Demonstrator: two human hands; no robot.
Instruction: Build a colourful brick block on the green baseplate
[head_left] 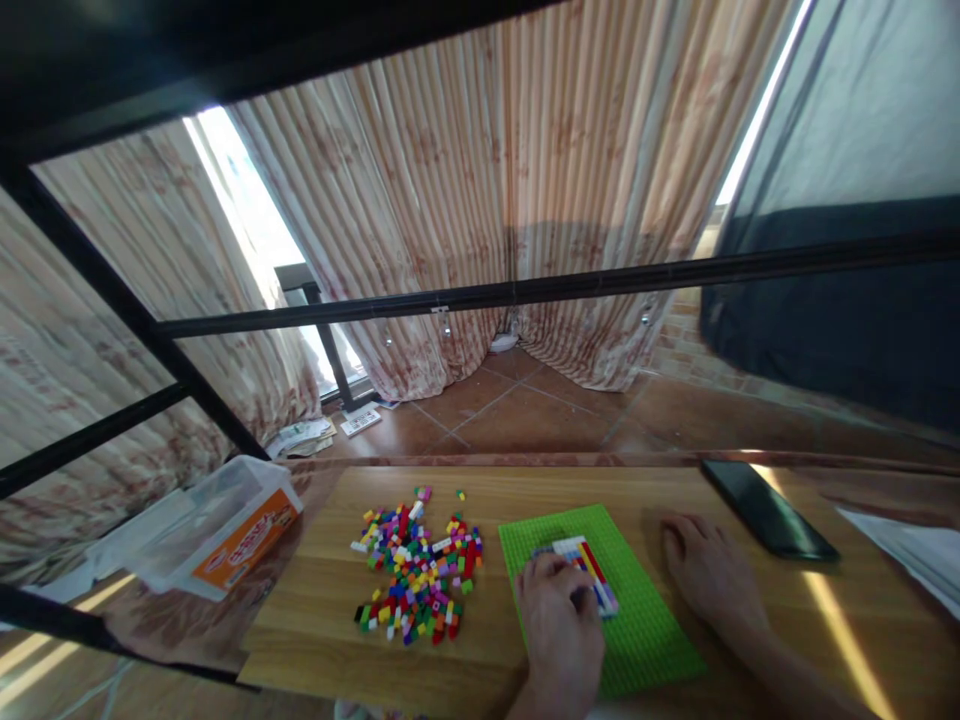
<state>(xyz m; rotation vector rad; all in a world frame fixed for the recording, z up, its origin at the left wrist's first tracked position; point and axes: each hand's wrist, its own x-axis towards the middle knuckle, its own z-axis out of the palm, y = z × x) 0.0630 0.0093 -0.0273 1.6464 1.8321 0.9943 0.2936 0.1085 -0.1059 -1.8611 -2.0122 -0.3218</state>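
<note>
Curled over the left side of a block of small building bricks (594, 562) is my left hand (561, 625). Its fingers are pressed together, and whatever is between them is hidden. White, red, yellow and purple rows show in the brick block beyond the fingers. The block sits on a green studded baseplate (637, 630). Right of the baseplate, my right hand (705, 572) rests on the wooden board with loosely bent fingers and nothing in it. A pile of loose multicoloured bricks (424, 570) is spread left of the baseplate.
A clear plastic box (180, 540) with an orange label stands left of the wooden board (300, 630). A dark phone (769, 508) lies beyond my right hand, with white paper (907, 550) at the far right. A black metal rail (555, 290) crosses in front of the curtains.
</note>
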